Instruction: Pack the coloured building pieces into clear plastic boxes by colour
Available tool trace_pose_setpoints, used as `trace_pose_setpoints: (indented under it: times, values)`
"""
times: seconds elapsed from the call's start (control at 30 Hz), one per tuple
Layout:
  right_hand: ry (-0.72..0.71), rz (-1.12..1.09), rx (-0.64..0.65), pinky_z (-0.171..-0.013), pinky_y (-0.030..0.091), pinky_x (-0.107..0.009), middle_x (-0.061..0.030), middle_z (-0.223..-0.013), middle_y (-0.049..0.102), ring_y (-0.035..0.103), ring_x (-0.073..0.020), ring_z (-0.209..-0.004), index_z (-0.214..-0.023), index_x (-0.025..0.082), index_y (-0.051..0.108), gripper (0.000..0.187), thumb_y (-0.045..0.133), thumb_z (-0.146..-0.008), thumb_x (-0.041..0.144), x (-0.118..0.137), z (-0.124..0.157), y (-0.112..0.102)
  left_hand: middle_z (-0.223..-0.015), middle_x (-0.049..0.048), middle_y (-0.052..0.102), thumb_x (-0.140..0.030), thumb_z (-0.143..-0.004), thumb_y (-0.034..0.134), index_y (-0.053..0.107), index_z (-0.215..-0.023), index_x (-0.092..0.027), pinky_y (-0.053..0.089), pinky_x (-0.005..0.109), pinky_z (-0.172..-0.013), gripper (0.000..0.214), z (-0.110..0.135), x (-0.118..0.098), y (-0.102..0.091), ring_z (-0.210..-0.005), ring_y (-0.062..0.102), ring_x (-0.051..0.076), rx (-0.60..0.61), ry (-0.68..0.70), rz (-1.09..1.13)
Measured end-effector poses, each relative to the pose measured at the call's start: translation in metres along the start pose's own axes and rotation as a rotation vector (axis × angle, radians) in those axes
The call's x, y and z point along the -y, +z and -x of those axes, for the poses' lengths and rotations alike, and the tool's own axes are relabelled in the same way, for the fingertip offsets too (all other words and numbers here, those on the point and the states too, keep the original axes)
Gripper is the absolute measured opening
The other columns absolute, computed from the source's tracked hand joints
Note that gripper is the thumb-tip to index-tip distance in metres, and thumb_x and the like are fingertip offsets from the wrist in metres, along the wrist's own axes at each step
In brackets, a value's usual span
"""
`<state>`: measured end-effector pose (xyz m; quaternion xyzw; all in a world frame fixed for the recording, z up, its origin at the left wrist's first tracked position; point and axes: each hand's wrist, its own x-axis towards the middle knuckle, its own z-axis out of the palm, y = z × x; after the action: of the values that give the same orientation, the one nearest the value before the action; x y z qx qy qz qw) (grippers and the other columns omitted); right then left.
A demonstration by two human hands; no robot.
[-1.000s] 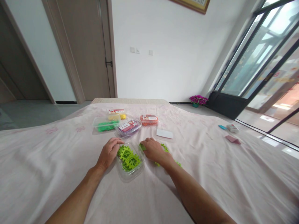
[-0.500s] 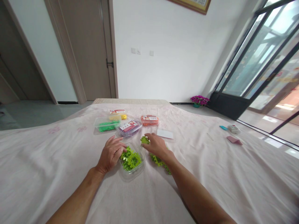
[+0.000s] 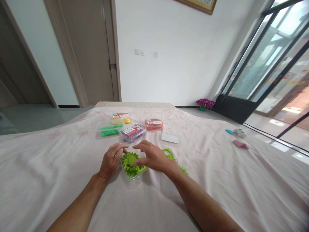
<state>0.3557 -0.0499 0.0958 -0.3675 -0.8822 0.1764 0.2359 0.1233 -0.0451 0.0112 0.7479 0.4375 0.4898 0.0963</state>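
A clear plastic box [image 3: 134, 181] holds several lime-green toothed plastic pieces [image 3: 131, 172]. My left hand [image 3: 112, 161] grips the box's far left rim, with fingers and thumb closed at the edge. Above the box is my right hand [image 3: 152, 156], thumb and fingers apart. A solid lime-green gear-shaped piece [image 3: 131, 158] lies on top of the others, just by the right thumb and slightly blurred. More lime-green pieces [image 3: 170, 154] lie on the cloth right of the box, partly hidden by my right wrist.
Behind stand a lidded purple box [image 3: 132, 130], an orange box [image 3: 154, 124], a green box [image 3: 109, 130] and a yellow one [image 3: 120, 119]. A clear lid with a white card [image 3: 169, 138] lies to the right. Farther right are a pink cloth [image 3: 240, 144] and a white object [image 3: 240, 132].
My right hand has moved left from the cloth to over the box, bringing the solid gear-shaped piece onto the heap. My left fingers have shifted slightly up along the rim.
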Motion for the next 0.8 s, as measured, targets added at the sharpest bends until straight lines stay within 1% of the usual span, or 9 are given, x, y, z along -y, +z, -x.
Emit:
trace_pose_setpoints:
  times: [0.1, 0.2, 0.27, 0.33, 0.53, 0.63, 0.7, 0.77, 0.8]
  values:
    - [0.026, 0.046, 0.008, -0.086, 0.046, -0.028, -0.0060, -0.109, 0.067, 0.063, -0.0171, -0.098, -0.120, 0.023, 0.067, 0.036, 0.060, -0.093, 0.046, -0.004, -0.001, -0.004, -0.102, 0.0091, 0.072, -0.032, -0.098, 0.037, 0.067, -0.108, -0.020, 0.042, 0.042, -0.105, 0.033, 0.001, 0.001, -0.001, -0.108, 0.062, 0.023, -0.015, -0.010, -0.006]
    - [0.123, 0.118, -0.023, -0.083, 0.045, -0.026, -0.0068, -0.111, 0.068, 0.064, -0.0160, -0.094, -0.115, 0.021, 0.069, 0.029, 0.055, -0.096, 0.037, -0.014, -0.003, -0.011, -0.105, 0.0086, 0.073, -0.029, -0.098, 0.036, 0.068, -0.103, -0.021, 0.037, 0.046, -0.110, 0.033, -0.001, -0.003, -0.003, -0.107, 0.063, 0.022, 0.060, 0.063, -0.029]
    - [0.198, 0.191, -0.028, -0.081, 0.045, -0.026, -0.0076, -0.113, 0.067, 0.065, -0.0171, -0.094, -0.117, 0.021, 0.069, 0.029, 0.057, -0.094, 0.033, -0.022, -0.003, -0.017, -0.102, 0.0063, 0.074, -0.026, -0.098, 0.037, 0.068, -0.100, -0.022, 0.031, 0.048, -0.114, 0.032, -0.003, -0.008, -0.004, -0.102, 0.065, 0.020, 0.122, 0.115, -0.049]
    - [0.266, 0.261, 0.011, -0.081, 0.045, -0.027, -0.0084, -0.114, 0.067, 0.065, -0.0186, -0.095, -0.119, 0.021, 0.068, 0.030, 0.057, -0.092, 0.032, -0.031, -0.001, -0.024, -0.099, 0.0044, 0.075, -0.025, -0.096, 0.040, 0.069, -0.097, -0.024, 0.029, 0.049, -0.115, 0.030, -0.005, -0.013, -0.005, -0.099, 0.066, 0.019, 0.161, 0.139, -0.069]
    - [0.438, 0.409, 0.241, -0.085, 0.045, -0.032, -0.0097, -0.118, 0.068, 0.063, -0.0258, -0.107, -0.120, 0.022, 0.068, 0.037, 0.064, -0.084, 0.033, -0.052, 0.007, -0.037, -0.092, 0.0007, 0.076, -0.027, -0.091, 0.052, 0.069, -0.082, -0.025, 0.023, 0.050, -0.117, 0.020, -0.009, -0.020, -0.002, -0.093, 0.068, 0.018, 0.248, 0.113, -0.110]
    - [0.488, 0.469, 0.295, -0.084, 0.045, -0.033, -0.0106, -0.120, 0.068, 0.061, -0.0284, -0.110, -0.122, 0.023, 0.067, 0.043, 0.067, -0.079, 0.030, -0.058, 0.008, -0.038, -0.095, -0.0004, 0.076, -0.030, -0.089, 0.057, 0.069, -0.078, -0.026, 0.020, 0.052, -0.117, 0.017, -0.013, -0.018, -0.001, -0.094, 0.068, 0.019, 0.344, 0.069, -0.104]
    - [0.506, 0.507, 0.328, -0.082, 0.046, -0.034, -0.0118, -0.117, 0.069, 0.063, -0.0293, -0.109, -0.120, 0.022, 0.068, 0.043, 0.068, -0.077, 0.028, -0.061, 0.008, -0.037, -0.096, -0.0006, 0.076, -0.033, -0.088, 0.059, 0.070, -0.079, -0.026, 0.018, 0.053, -0.117, 0.016, -0.016, -0.017, -0.002, -0.095, 0.068, 0.020, 0.392, 0.033, -0.082]
    - [0.497, 0.534, 0.364, -0.080, 0.047, -0.034, -0.0128, -0.113, 0.070, 0.064, -0.0296, -0.105, -0.116, 0.021, 0.070, 0.041, 0.069, -0.075, 0.026, -0.062, 0.007, -0.036, -0.097, 0.0000, 0.076, -0.034, -0.088, 0.061, 0.071, -0.083, -0.026, 0.021, 0.052, -0.116, 0.014, -0.020, -0.017, -0.002, -0.095, 0.068, 0.021, 0.415, 0.006, -0.057]
    - [0.487, 0.543, 0.376, -0.079, 0.047, -0.033, -0.0131, -0.112, 0.070, 0.065, -0.0296, -0.104, -0.115, 0.021, 0.071, 0.041, 0.070, -0.074, 0.025, -0.063, 0.007, -0.036, -0.098, 0.0007, 0.076, -0.033, -0.087, 0.061, 0.072, -0.085, -0.026, 0.025, 0.051, -0.114, 0.013, -0.021, -0.017, -0.002, -0.095, 0.067, 0.021, 0.419, -0.005, -0.044]
